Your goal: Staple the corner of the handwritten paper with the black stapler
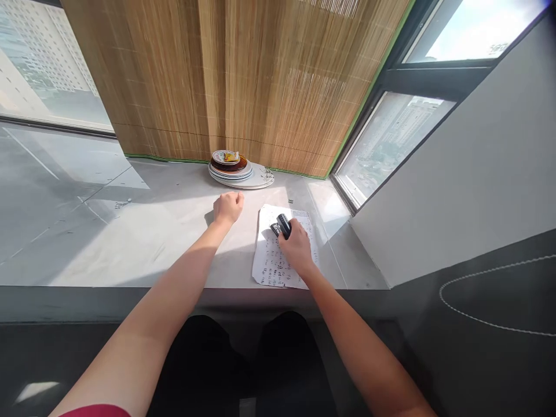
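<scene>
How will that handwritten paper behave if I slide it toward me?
The paper looks thin, so it is probably light and floppy. Its near end reaches the ledge's front edge, so it would likely droop over. The dark object in the right hand is over it, and might snag it.

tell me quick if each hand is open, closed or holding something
Left hand: closed in a fist, nothing visible in it.
Right hand: closed around a black stapler-like object.

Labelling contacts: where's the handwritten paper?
Head view, just right of centre: the paper lies on the ledge near its front edge, under the right hand and the black object it holds.
</scene>
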Motion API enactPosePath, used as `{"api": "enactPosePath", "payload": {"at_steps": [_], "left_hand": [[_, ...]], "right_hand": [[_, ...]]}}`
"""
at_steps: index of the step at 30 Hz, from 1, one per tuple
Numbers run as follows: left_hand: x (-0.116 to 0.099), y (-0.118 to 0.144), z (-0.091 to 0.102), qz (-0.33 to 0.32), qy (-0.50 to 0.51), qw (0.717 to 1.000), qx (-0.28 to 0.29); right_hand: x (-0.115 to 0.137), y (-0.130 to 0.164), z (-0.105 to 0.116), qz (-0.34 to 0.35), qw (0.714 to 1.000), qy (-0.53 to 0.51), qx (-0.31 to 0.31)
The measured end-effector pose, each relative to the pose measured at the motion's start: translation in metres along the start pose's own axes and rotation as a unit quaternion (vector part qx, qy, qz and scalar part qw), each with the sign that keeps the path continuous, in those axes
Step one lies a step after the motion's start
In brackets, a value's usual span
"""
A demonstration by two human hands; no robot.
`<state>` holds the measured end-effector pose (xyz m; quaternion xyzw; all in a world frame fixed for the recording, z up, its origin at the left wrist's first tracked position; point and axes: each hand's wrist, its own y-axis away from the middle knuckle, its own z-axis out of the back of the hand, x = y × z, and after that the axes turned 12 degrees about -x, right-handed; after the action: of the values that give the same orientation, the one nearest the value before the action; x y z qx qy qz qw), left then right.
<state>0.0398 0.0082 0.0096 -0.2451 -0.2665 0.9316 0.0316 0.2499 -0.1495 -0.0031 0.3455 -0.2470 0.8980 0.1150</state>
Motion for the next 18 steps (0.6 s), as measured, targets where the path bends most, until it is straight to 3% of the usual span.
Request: {"api": "enactPosePath", "payload": {"at_steps": [3, 6, 8, 11, 15, 18], "left_hand": [[0.0, -0.001, 0.0, 0.0, 0.002, 1.0, 0.006], [0.002, -0.002, -0.003, 0.003, 0.003, 1.0, 0.004], [0.005, -0.003, -0.004, 0.002, 0.0, 1.0, -0.002], [0.006, -0.004, -0.005, 0.005, -0.006, 1.0, -0.004], [0.006, -0.004, -0.003, 0.01, -0.005, 1.0, 0.001], [0.005, -0.002, 0.0, 0.019, -0.007, 1.0, -0.004]], "right_hand": [[-0.019, -0.023, 0.028, 0.007, 0.999, 0.014, -0.043], [-0.032, -0.064, 0.046, 0.035, 0.982, 0.015, -0.184], [-0.038, -0.093, 0.044, 0.016, 0.973, -0.002, -0.229], [-0.045, -0.118, 0.022, 0.003, 0.985, -0.037, -0.17], [-0.05, -0.114, -0.01, 0.101, 0.99, 0.007, -0.1], [-0.052, -0.109, -0.019, 0.139, 0.989, 0.036, -0.039]]}}
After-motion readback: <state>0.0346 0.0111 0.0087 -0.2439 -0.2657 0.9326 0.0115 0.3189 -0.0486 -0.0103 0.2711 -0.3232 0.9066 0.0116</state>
